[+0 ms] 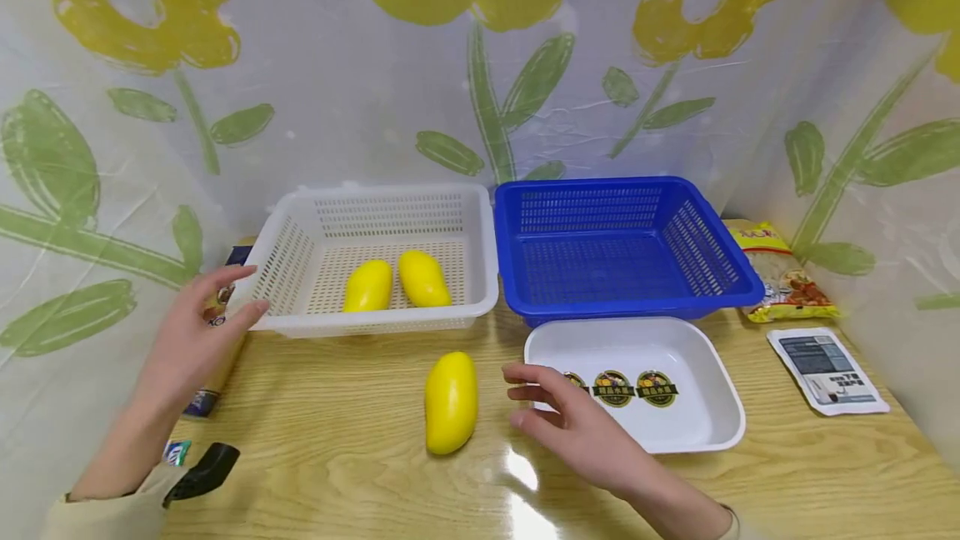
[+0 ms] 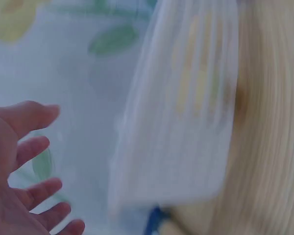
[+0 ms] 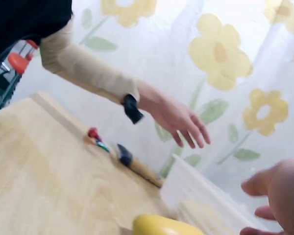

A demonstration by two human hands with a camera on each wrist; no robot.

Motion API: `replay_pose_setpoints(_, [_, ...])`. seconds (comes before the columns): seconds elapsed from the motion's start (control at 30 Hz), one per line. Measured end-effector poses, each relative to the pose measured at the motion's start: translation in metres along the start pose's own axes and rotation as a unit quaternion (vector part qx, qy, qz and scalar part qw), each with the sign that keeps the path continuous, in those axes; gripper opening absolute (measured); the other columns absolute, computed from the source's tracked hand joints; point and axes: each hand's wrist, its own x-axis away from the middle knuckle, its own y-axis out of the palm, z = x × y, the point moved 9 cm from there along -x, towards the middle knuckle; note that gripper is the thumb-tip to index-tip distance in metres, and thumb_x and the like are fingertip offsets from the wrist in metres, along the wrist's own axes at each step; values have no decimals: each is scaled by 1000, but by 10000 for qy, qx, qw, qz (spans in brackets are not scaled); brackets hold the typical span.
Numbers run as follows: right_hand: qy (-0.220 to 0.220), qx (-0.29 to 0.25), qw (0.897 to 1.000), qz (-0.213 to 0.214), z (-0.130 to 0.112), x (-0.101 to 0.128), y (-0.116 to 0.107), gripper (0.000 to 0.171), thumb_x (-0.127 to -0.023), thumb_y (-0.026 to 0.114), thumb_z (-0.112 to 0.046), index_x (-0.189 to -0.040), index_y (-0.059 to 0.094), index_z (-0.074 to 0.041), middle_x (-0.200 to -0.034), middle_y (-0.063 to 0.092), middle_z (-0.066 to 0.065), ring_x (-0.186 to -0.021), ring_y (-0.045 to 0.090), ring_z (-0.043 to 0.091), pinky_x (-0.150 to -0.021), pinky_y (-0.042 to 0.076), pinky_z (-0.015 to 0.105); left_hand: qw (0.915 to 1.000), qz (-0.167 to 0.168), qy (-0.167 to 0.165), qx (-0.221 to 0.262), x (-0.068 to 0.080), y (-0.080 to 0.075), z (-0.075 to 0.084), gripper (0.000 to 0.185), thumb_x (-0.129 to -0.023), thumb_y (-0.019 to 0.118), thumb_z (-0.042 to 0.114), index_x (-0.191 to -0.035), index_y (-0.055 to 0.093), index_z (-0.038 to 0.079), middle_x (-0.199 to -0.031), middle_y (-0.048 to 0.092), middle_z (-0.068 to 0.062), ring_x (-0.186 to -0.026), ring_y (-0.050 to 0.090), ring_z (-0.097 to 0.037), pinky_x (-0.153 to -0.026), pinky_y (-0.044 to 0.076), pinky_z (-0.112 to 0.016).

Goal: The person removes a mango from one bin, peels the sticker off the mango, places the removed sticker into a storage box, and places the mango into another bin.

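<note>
A yellow mango (image 1: pixel 451 401) lies on the wooden table (image 1: pixel 337 440) in front of me; its end shows in the right wrist view (image 3: pixel 161 225). Two more mangoes (image 1: pixel 395 282) lie in the white basket (image 1: pixel 292 261). My left hand (image 1: pixel 202 323) hovers open at the basket's front left corner, fingers spread and holding nothing (image 2: pixel 24 161). My right hand (image 1: pixel 558 415) is open with relaxed fingers just right of the loose mango, over the near edge of the white tray (image 1: pixel 712 407). It holds nothing. The left wrist view is blurred; the white basket (image 2: pixel 186 127) fills its middle.
An empty blue basket (image 1: pixel 705 273) stands behind the white tray, which carries three round stickers (image 1: pixel 615 387). A snack packet (image 1: pixel 783 273) and a grey sachet (image 1: pixel 828 369) lie at the right. A wrapped stick-shaped item (image 3: pixel 132 164) lies along the left edge. Flowered plastic sheeting surrounds the table.
</note>
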Motion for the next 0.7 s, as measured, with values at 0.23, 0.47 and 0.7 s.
replay_pose_setpoints(0.23, [-164,162,9982,-547,8,6,37,59,-98,61,-28,-150,33,-23,-151,32,3,-137,35,35,-109,37,42,9924,-659,-697,772,-8,4,-67,66,-99,56,38,-154,29,14,-154,24,-23,-136,34,-36,-95,46,-33])
replay_pose_setpoints(0.47, [26,357,9982,-491,29,0,60,64,-99,58,-32,-153,27,-16,-158,17,11,-139,32,36,-110,34,47,9139,-832,-460,3946,-7,24,-88,35,-98,54,-1,-131,55,12,-106,50,-1,-93,65,-7,-84,53,-20])
replay_pose_setpoints(0.7, [651,-266,9969,363,55,-19,64,62,-98,60,-26,-151,30,-19,-152,21,14,-135,35,35,-103,42,41,9009,-625,-590,4254,-7,26,-92,36,-97,57,-1,-131,53,10,-106,47,-1,-94,62,-6,-84,53,-21])
